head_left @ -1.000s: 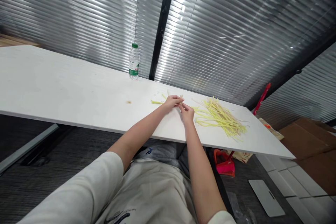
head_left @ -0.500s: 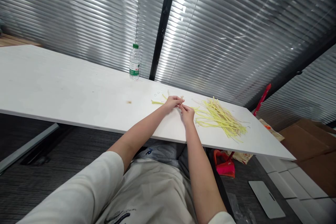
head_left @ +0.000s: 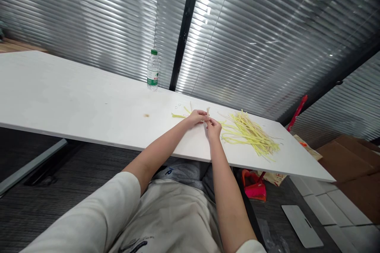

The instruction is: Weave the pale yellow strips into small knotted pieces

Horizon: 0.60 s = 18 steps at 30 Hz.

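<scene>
My left hand (head_left: 196, 118) and my right hand (head_left: 213, 127) meet over the white table (head_left: 74, 102), fingers pinched together on a thin pale strip (head_left: 208, 110) whose end sticks up between them. A few loose yellow strips (head_left: 178, 115) lie just left of my left hand. To the right of my right hand sits a spread pile of yellow and pale strips (head_left: 249, 132), a short way from my fingers.
A clear water bottle with a green cap (head_left: 152, 70) stands at the table's far edge by the blinds. Small clear rings (head_left: 177, 106) lie near the strips. Under the right end sit a red dustpan (head_left: 253, 185), cardboard boxes (head_left: 350, 158) and white panels (head_left: 301, 223).
My hands stay in the same spot; the fingers have shifted slightly and the pale strip's end now stands up more between them.
</scene>
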Available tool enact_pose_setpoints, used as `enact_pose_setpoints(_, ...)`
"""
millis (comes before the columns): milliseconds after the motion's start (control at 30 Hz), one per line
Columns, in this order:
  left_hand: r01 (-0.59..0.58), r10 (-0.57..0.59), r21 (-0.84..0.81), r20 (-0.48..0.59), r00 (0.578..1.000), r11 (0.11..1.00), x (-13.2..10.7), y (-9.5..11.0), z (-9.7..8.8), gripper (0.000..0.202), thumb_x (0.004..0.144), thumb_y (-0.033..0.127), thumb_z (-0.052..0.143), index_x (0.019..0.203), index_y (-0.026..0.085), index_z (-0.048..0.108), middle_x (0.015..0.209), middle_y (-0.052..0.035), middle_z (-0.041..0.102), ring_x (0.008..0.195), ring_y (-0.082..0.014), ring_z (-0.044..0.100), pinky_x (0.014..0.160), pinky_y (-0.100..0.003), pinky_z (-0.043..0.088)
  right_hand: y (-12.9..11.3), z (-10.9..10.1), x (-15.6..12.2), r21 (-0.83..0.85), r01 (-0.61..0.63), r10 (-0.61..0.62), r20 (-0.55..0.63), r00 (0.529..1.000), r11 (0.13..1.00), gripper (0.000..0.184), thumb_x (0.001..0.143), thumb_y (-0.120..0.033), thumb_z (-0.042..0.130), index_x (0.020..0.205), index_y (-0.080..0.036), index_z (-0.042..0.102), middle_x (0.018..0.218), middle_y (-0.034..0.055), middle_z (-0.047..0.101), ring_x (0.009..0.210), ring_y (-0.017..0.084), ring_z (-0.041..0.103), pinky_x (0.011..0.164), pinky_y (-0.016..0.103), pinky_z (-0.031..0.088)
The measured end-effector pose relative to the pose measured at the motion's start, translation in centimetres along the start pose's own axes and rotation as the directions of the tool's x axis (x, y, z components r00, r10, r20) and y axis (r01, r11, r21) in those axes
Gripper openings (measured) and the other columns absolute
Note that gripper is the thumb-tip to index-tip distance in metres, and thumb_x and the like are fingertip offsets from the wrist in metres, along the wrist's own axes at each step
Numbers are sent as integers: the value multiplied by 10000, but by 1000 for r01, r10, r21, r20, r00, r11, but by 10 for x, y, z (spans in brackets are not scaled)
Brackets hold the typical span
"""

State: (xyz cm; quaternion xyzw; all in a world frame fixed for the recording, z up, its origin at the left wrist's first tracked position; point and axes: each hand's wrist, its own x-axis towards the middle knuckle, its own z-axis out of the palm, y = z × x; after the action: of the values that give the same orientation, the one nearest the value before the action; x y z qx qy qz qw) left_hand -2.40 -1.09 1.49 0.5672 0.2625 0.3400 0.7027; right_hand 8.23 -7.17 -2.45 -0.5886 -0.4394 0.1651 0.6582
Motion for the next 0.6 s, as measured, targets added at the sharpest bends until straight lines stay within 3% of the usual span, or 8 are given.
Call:
enact_pose_setpoints(167,-18,15,90,43,999,996,0,-1,0,303,559,345,756,773,141,694,724,-49,653,611,-106,547,544,-216,370,1,-1,1,-14,-4,4,-33,999,1000,484,680,-507,591,940,-113,692,802,77,670,532,98,461,490,235,395)
enact_pose_setpoints(333,-23,20,70,48,999,997,-2,1,3,309,583,351,746,797,134,698,725,-57,655,590,-100,542,524,-211,361,0,0,1,3,-30,30,-57,998,1000,510,674,-511,600,989,-116,674,853,86,666,548,100,479,504,238,403)
enact_pose_setpoints(600,-5,-10,-138,-103,995,990,7,1,-5,382,563,354,764,886,178,663,922,-50,647,685,-101,589,585,-200,420,15,-2,6,-66,-34,30,-65,997,997,480,666,-411,597,1063,-141,619,977,80,636,630,111,534,616,260,445)
